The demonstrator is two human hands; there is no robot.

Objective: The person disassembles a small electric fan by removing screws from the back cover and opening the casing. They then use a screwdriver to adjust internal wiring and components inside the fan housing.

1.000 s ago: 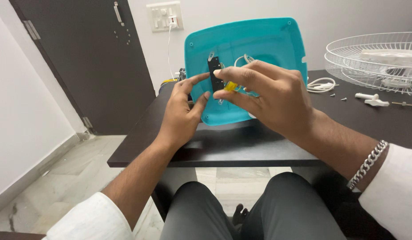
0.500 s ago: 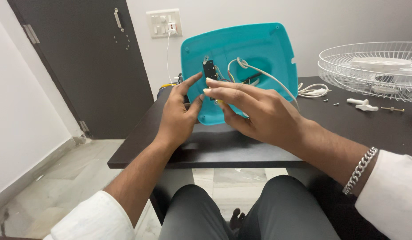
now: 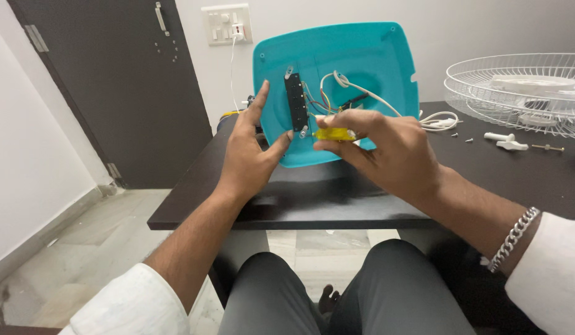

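1. The right hand (image 3: 396, 158) has its fingers (image 3: 337, 149) closed around a small yellow-handled screwdriver (image 3: 334, 133), held level with its tip pointing left toward the lower end of a black switch block (image 3: 295, 102).
2. The left hand (image 3: 247, 158) is open, gripping nothing: its forefinger points up along the left edge of the turquoise plastic cover (image 3: 368, 56), its thumb (image 3: 280, 144) presses on the cover's face just beside the bottom of the switch block, and its palm braces the cover from the side.
3. The switch block stands upright on the inner face of the cover, left of its middle. Coloured wires (image 3: 318, 99) run from it to the right, and a white cord (image 3: 374, 98) curves across the cover and off its right edge.
4. The cover stands on edge on the dark table (image 3: 362, 198), near the front edge, its hollow side facing the person.
5. To the right on the table lie a coil of white cable (image 3: 439, 121), a few loose screws (image 3: 468, 140) and small white plastic parts (image 3: 504, 141); behind them rests a white wire fan guard (image 3: 523, 93).
6. On the wall behind are a white switch plate (image 3: 227, 23) and a dark door (image 3: 126, 80). The person's wrist on the right carries a silver chain bracelet (image 3: 514, 239).
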